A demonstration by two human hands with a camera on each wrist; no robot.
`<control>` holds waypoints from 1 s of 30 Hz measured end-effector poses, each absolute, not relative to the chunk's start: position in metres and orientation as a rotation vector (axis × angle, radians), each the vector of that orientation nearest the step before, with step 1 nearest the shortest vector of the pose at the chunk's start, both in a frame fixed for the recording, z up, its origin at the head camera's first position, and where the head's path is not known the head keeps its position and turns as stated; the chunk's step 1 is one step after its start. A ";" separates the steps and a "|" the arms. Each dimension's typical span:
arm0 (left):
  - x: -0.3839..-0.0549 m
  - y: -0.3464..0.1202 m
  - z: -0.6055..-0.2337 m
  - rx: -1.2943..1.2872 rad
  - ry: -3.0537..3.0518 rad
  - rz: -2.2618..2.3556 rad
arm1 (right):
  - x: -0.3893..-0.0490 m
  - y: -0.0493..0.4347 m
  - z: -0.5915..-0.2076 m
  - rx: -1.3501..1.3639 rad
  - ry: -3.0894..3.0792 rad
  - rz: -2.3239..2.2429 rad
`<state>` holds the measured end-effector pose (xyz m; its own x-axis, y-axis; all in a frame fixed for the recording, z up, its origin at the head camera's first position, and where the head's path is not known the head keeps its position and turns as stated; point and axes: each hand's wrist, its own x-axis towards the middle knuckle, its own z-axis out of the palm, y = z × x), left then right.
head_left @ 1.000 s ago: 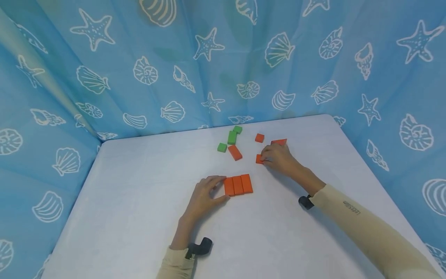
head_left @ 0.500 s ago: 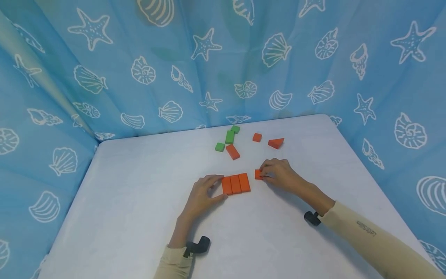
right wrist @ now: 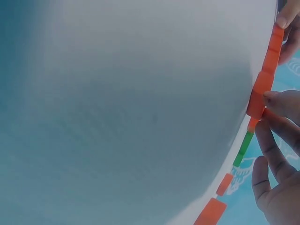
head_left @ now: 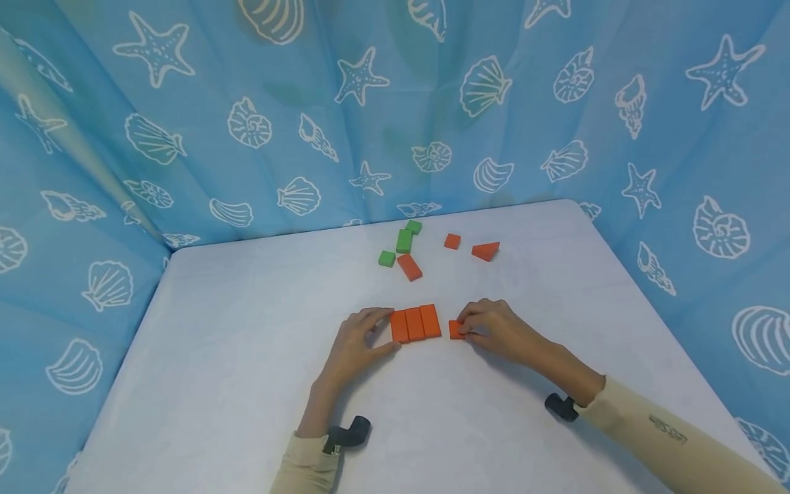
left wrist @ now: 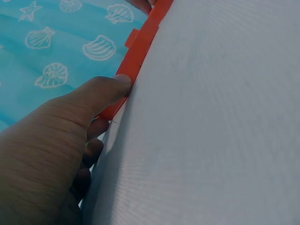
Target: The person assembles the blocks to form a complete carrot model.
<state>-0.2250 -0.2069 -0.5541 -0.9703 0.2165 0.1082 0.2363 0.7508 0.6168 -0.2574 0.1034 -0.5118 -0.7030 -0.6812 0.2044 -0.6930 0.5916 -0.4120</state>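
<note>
Three flat orange blocks [head_left: 415, 324] lie side by side in a row on the white table. At the row's left end my left hand [head_left: 352, 343] grips the outermost block, thumb on the near edge and index finger at the far edge. The left wrist view shows that thumb [left wrist: 105, 89] pressed on the block's side. Just right of the row, a small gap away, my right hand [head_left: 500, 329] pinches a smaller orange block [head_left: 455, 329] between thumb and fingers. In the right wrist view this block [right wrist: 259, 95] stands out in front of the row, partly covered by fingertips.
Farther back on the table [head_left: 278, 281] lie an orange oblong block [head_left: 410, 267], a green oblong block [head_left: 404, 241] and two small green blocks [head_left: 387, 259]. To their right are a small orange block [head_left: 452, 241] and an orange wedge [head_left: 485, 251]. A blue shell-patterned curtain [head_left: 345, 123] encloses the table.
My right hand has drawn the small orange block from beside the wedge toward the person, to the row's right end. The left hand stays at the row's left end.
</note>
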 end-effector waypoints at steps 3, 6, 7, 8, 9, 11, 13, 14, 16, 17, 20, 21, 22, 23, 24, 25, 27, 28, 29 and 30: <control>-0.225 -0.207 -0.555 -0.378 -2.912 -1.038 | -0.253 0.103 -0.512 1.221 -2.777 0.743; -0.225 -0.207 -0.555 -0.371 -2.914 -1.045 | -0.249 0.102 -0.512 1.243 -2.767 0.748; -0.225 -0.207 -0.555 -0.368 -2.916 -1.047 | -0.248 0.102 -0.512 1.253 -2.761 0.754; -0.225 -0.207 -0.555 -0.367 -2.917 -1.048 | -0.247 0.102 -0.513 1.265 -2.753 0.765; -0.225 -0.207 -0.555 -0.366 -2.917 -1.049 | -0.246 0.102 -0.513 1.279 -2.744 0.780; -0.225 -0.207 -0.555 -0.366 -2.917 -1.050 | -0.244 0.101 -0.515 1.311 -2.727 0.810; -0.224 -0.207 -0.554 -0.369 -2.915 -1.054 | -0.242 0.100 -0.516 1.342 -2.712 0.841; -0.224 -0.207 -0.554 -0.370 -2.914 -1.054 | -0.241 0.099 -0.517 1.357 -2.702 0.848; -0.224 -0.207 -0.554 -0.369 -2.915 -1.056 | -0.239 0.097 -0.517 1.387 -2.678 0.853; -0.224 -0.207 -0.554 -0.369 -2.916 -1.054 | -0.238 0.096 -0.517 1.401 -2.660 0.858; -0.224 -0.207 -0.555 -0.370 -2.918 -1.043 | -0.236 0.092 -0.516 1.440 -2.601 0.843; -0.224 -0.207 -0.555 -0.370 -2.917 -1.041 | -0.235 0.090 -0.516 1.452 -2.580 0.844; -0.224 -0.207 -0.555 -0.369 -2.919 -1.036 | -0.234 0.088 -0.516 1.461 -2.562 0.838; -0.225 -0.207 -0.554 -0.368 -2.920 -1.033 | -0.233 0.086 -0.516 1.469 -2.546 0.832; -0.225 -0.207 -0.554 -0.367 -2.920 -1.029 | -0.233 0.084 -0.517 1.477 -2.531 0.817; -0.225 -0.207 -0.554 -0.363 -2.924 -1.027 | -0.232 0.082 -0.517 1.484 -2.521 0.815; -0.225 -0.207 -0.554 -0.362 -2.926 -1.027 | -0.230 0.077 -0.517 1.490 -2.513 0.798; -0.225 -0.207 -0.555 -0.364 -2.927 -1.020 | -0.230 0.075 -0.517 1.490 -2.517 0.784; -0.225 -0.207 -0.556 -0.368 -2.927 -1.018 | -0.229 0.073 -0.518 1.490 -2.523 0.775; -0.225 -0.207 -0.556 -0.371 -2.925 -1.017 | -0.229 0.071 -0.517 1.487 -2.532 0.767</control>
